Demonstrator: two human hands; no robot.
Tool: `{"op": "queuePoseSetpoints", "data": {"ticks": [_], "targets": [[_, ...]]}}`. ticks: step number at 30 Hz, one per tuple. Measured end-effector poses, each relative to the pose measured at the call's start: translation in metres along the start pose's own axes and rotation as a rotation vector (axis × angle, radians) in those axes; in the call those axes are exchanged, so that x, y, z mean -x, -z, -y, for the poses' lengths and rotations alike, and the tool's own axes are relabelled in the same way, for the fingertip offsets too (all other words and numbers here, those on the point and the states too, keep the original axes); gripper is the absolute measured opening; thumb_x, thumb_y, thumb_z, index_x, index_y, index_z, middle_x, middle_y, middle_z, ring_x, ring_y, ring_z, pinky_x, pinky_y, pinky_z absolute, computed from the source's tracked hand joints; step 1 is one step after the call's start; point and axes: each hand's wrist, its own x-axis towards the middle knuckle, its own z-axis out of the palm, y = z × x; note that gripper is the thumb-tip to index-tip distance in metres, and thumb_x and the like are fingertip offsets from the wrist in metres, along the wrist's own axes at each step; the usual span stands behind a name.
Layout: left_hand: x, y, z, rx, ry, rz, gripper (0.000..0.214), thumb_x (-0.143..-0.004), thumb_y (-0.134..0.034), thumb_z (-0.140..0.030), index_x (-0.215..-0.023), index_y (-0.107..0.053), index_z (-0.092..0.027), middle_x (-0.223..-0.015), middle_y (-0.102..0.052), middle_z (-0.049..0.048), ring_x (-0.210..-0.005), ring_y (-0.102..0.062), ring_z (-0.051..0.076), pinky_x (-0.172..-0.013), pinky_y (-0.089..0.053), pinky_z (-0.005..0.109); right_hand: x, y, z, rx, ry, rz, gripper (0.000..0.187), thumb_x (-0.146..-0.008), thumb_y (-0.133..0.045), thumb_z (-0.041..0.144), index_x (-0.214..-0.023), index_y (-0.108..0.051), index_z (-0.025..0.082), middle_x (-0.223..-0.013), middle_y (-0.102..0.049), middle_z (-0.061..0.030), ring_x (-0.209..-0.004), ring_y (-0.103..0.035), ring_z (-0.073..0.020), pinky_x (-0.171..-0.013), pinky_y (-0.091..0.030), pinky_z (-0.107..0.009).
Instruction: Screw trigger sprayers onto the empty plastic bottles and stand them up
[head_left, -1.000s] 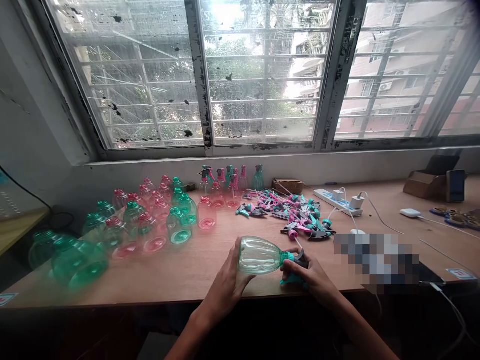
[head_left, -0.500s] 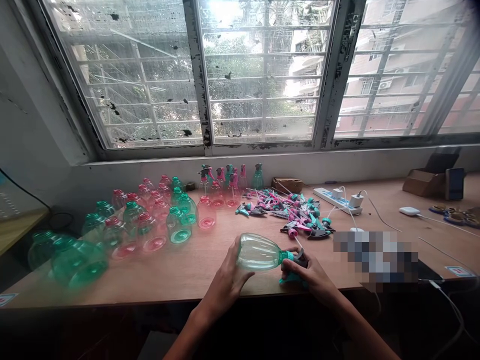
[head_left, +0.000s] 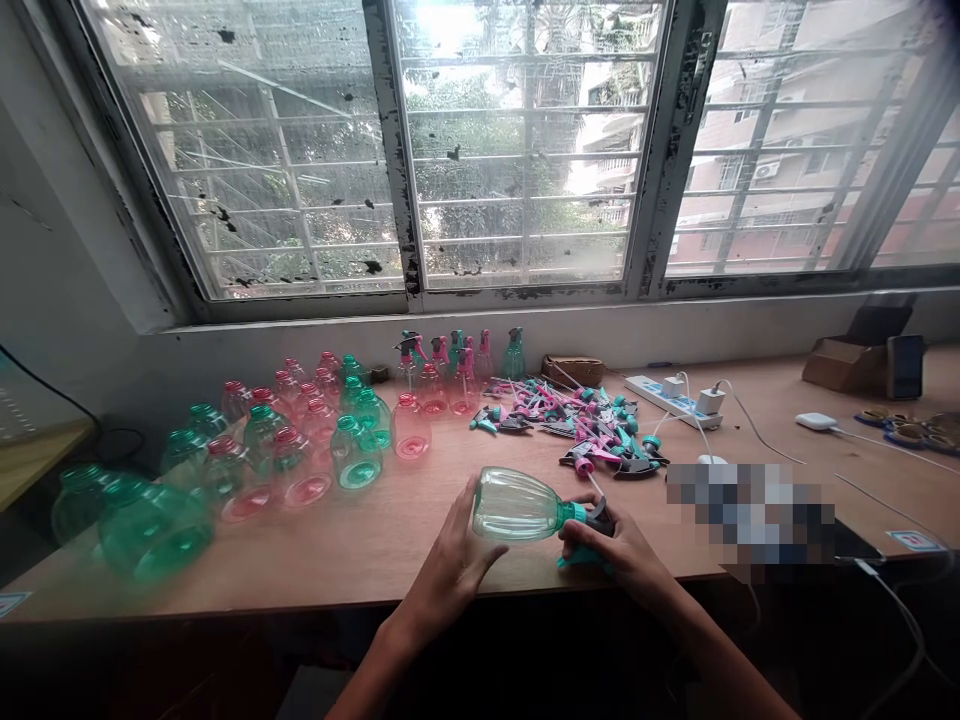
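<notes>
A clear green spray bottle (head_left: 517, 505) lies sideways in the air above the table's front edge, its neck to the right. My left hand (head_left: 457, 545) is wrapped round the bottle's base end. At the neck, my right hand (head_left: 611, 540) grips the teal and grey spray head (head_left: 581, 515), which sits on the bottle mouth; part of it is hidden by the fingers. Just beyond my hands lies a heap of loose pink, teal and grey spray heads (head_left: 592, 425) with thin tubes.
Several pink and green bottles without heads, among them a green bottle (head_left: 358, 455), stand at the left. Bottles with spray heads (head_left: 514, 355) line the wall. A brown pouch (head_left: 572, 370), a power strip (head_left: 673, 402) with cables, and a phone (head_left: 905, 367) are farther right.
</notes>
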Motion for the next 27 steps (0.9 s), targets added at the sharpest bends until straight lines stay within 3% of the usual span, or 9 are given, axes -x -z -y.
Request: {"op": "queuePoseSetpoints", "data": {"ticks": [6, 11, 15, 21, 27], "targets": [[-0.0022, 0.0069, -0.0043, 0.031, 0.030, 0.004, 0.065, -0.095, -0.058, -0.039, -0.153, -0.030, -0.027, -0.158, -0.035, 0.0089, -0.146, -0.030, 0.031, -0.120, -0.026, 0.047, 0.0009, -0.0004, 0.0023, 0.045, 0.002, 0.012, 0.043, -0.078, -0.080, 0.044, -0.105, -0.061, 0.017, -0.068, -0.075, -0.0022, -0.066, -0.072, -0.0226, -0.069, -0.058, -0.036], [-0.0007, 0.0060, -0.0034, 0.034, 0.017, 0.017, 0.074, -0.093, -0.062, -0.034, -0.154, -0.022, -0.034, -0.161, -0.029, 0.0044, -0.148, -0.025, 0.030, -0.121, -0.023, 0.050, 0.0002, 0.0007, -0.0005, -0.046, -0.018, -0.030, 0.042, -0.076, -0.081, 0.046, -0.100, -0.060, 0.018, -0.068, -0.073, -0.0013, -0.063, -0.071, -0.0227, -0.067, -0.060, -0.038], [0.0010, 0.0040, -0.0029, 0.084, 0.056, 0.007, 0.078, -0.093, -0.063, -0.036, -0.156, -0.017, -0.032, -0.161, -0.030, 0.0068, -0.145, -0.032, 0.031, -0.119, -0.027, 0.051, 0.0001, 0.0011, -0.0009, -0.018, -0.006, 0.005, 0.039, -0.079, -0.079, 0.042, -0.103, -0.060, 0.019, -0.068, -0.074, -0.0014, -0.065, -0.070, -0.0209, -0.068, -0.058, -0.035], [-0.0014, 0.0067, -0.0038, 0.063, 0.038, 0.004, 0.069, -0.091, -0.065, -0.038, -0.152, -0.033, -0.028, -0.154, -0.041, 0.0085, -0.144, -0.034, 0.032, -0.120, -0.028, 0.048, -0.0004, 0.0013, -0.0015, 0.017, -0.005, 0.001, 0.043, -0.078, -0.080, 0.043, -0.106, -0.058, 0.018, -0.067, -0.075, -0.0016, -0.065, -0.070, -0.0215, -0.069, -0.057, -0.035], [-0.0004, 0.0040, -0.0008, 0.056, 0.000, 0.019, 0.073, -0.093, -0.062, -0.033, -0.155, -0.021, -0.034, -0.160, -0.032, 0.0058, -0.145, -0.033, 0.030, -0.119, -0.027, 0.049, 0.0007, 0.0007, -0.0009, -0.050, -0.002, -0.032, 0.039, -0.081, -0.077, 0.044, -0.102, -0.056, 0.019, -0.067, -0.073, -0.0017, -0.063, -0.069, -0.0213, -0.067, -0.057, -0.036]]}}
